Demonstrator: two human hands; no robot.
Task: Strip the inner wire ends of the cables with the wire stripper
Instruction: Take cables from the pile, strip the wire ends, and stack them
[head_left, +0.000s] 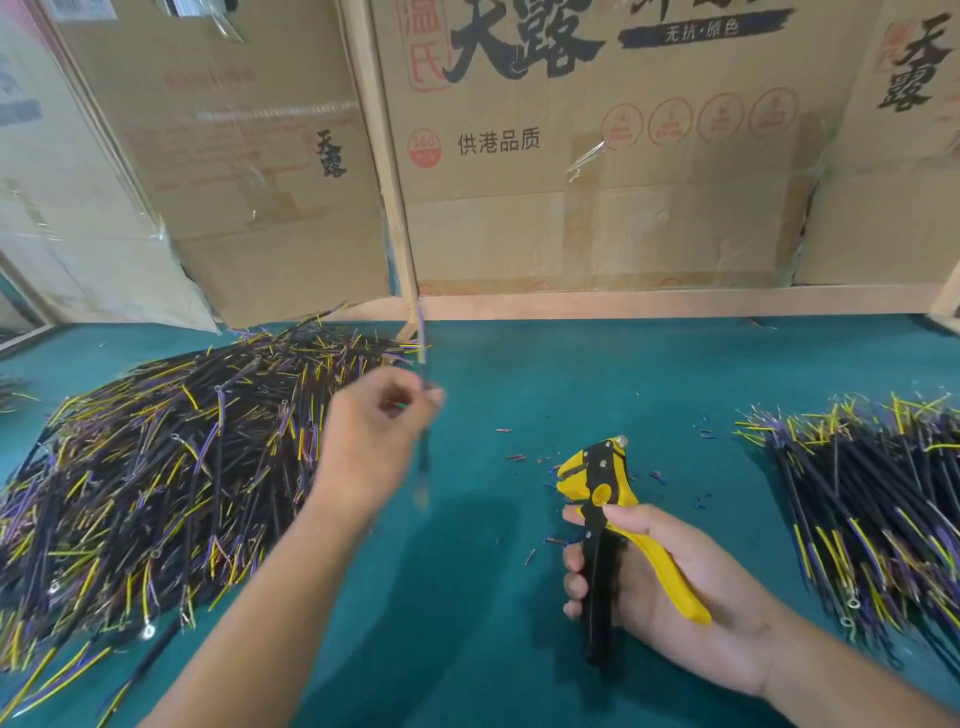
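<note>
Nearest, the right hand (649, 582) curls round the handles of the yellow-and-black wire stripper (605, 525), its jaws pointing toward twelve o'clock and holding nothing. At about ten o'clock from it, the left hand (374, 436) pinches a single blurred cable (423, 395) between its fingertips (434, 397), upright, beside the big unstripped cable pile (156, 467). Best to present one coloured inner wire squarely into the jaws, shallow, then squeeze firmly.
</note>
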